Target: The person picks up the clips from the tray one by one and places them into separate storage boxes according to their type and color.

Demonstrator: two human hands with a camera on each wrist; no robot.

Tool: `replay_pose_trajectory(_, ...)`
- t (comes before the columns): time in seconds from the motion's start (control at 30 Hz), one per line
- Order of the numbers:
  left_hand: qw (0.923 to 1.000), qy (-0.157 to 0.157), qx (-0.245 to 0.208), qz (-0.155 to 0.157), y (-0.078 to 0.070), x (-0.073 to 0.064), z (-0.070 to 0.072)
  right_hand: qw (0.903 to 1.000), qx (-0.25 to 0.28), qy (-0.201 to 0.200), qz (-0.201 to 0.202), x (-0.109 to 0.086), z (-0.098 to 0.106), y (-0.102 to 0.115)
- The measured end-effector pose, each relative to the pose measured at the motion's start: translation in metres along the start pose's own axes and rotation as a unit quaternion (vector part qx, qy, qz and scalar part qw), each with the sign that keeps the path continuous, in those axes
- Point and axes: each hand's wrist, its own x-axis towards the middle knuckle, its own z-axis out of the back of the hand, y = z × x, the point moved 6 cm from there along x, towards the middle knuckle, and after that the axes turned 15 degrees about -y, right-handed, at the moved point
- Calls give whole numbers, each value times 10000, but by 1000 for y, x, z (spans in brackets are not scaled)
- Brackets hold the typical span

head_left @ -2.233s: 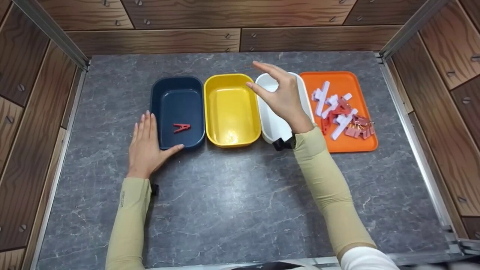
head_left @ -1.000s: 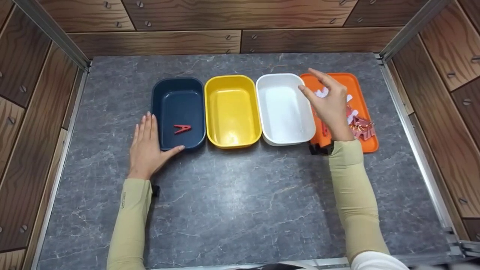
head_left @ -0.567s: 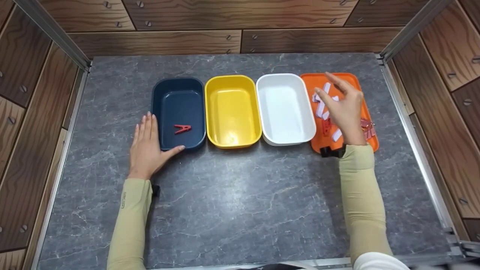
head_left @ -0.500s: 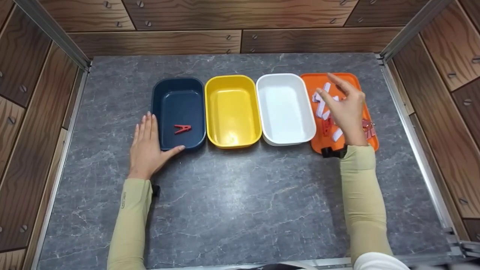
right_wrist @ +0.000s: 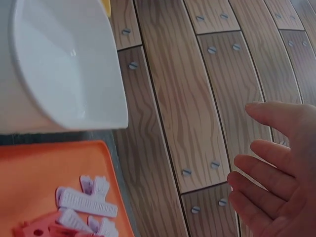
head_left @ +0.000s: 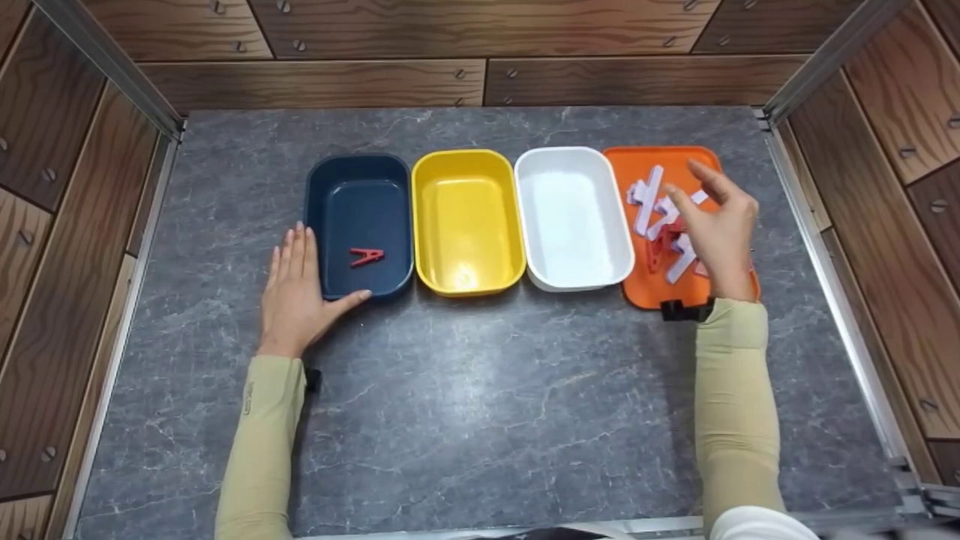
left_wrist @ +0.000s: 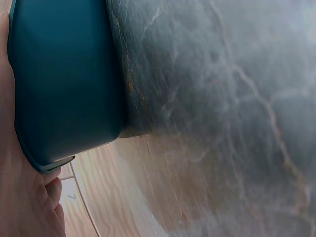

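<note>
My left hand [head_left: 292, 300] lies along the left side of the dark blue bin [head_left: 356, 206], fingers straight and thumb at its front rim. In the left wrist view that bin [left_wrist: 64, 84] fills the upper left. One red clothespin [head_left: 367, 257] lies inside it. My right hand [head_left: 721, 225] hovers over the orange tray [head_left: 637, 292], thumb and fingers apart, holding nothing; the right wrist view shows the same hand [right_wrist: 276, 173] with relaxed fingers. Below it lie several lilac bag clips [head_left: 649, 201] and red clothespins [head_left: 655, 253]. Pinkish clips at the tray's right are mostly hidden by the hand.
A yellow bin [head_left: 466, 225] and a white bin [head_left: 574, 217] stand in a row between the blue bin and the tray. Under them is a grey marbled tabletop [head_left: 465, 420]. Wood-patterned panels [head_left: 315, 82] border the back and sides.
My right hand has moved right, from above the white bin to above the right part of the orange tray, staying unclosed. The left hand stays at the blue bin.
</note>
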Motion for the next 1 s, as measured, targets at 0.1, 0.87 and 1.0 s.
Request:
replay_pose_trajectory(0.1,10000,-26,-34,-17,0,0,0,9998,6,-65,-174,1,6,-7)
replay_pose_trajectory(0.87,10000,-16,7,-57,-1,1,0,9933,-971,23,-629,-1,24,-66)
replay_pose_trajectory(1.0,10000,-4,17,-39,-1,1,0,9922,-1113,91,-557,-2,24,-72)
